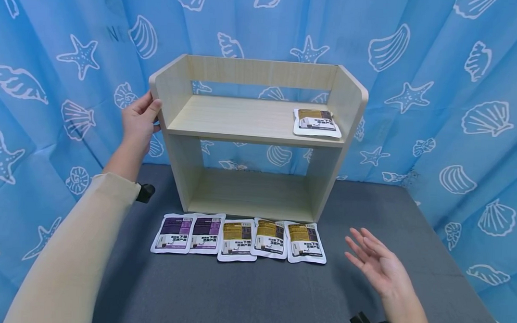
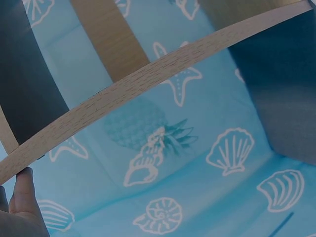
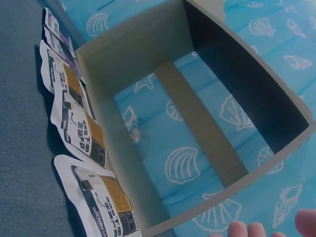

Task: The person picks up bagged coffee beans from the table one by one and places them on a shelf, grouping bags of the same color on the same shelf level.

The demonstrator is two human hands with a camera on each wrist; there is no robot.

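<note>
Standing at the back edge of the grey table [image 1: 411, 235], the wooden shelf [image 1: 247, 120] is gripped on its left side panel by the left hand [image 1: 140, 118]. The right hand [image 1: 377, 263] hovers spread and empty beside five packets [image 1: 238, 237] lining the shelf's front; another packet [image 1: 316, 122] lies at the upper board's right end.

Cream sleeves [image 1: 77, 250], black wrist mounts [image 1: 146, 193]
</note>
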